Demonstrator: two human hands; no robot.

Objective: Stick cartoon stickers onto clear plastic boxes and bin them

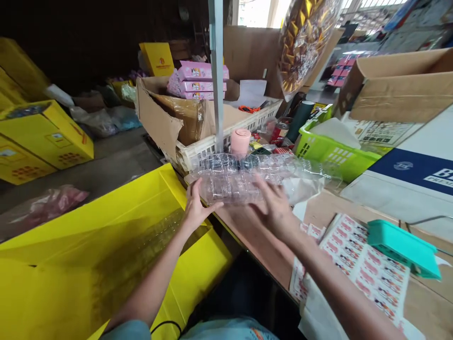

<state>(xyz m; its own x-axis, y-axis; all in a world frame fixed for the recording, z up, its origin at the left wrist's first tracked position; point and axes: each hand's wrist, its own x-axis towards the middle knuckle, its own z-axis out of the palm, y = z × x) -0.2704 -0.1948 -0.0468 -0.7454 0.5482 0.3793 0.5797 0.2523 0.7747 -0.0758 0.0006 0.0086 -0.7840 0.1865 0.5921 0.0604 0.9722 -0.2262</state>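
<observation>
A long piece of clear ribbed plastic packaging (230,186) lies across the near edge of the work table, held between my hands. My left hand (198,208) grips its left end, fingers at the side and thumb stretched along the lower edge. Over its right part is my right hand (274,205), slightly blurred, with fingers on top and thumb near the lower edge. Behind it lies more clear plastic (304,165), and a pink cylinder (240,141) stands upright there. To the left below is an open yellow box (141,198) with clear plastic pieces inside.
Sticker sheets (368,259) and a teal device (403,248) lie on the right. A green basket (336,153) stands behind them. A metal post (216,71) rises by a carton (159,115). Gold wrapped material (300,42) hangs above; yellow boxes (46,141) stand far left.
</observation>
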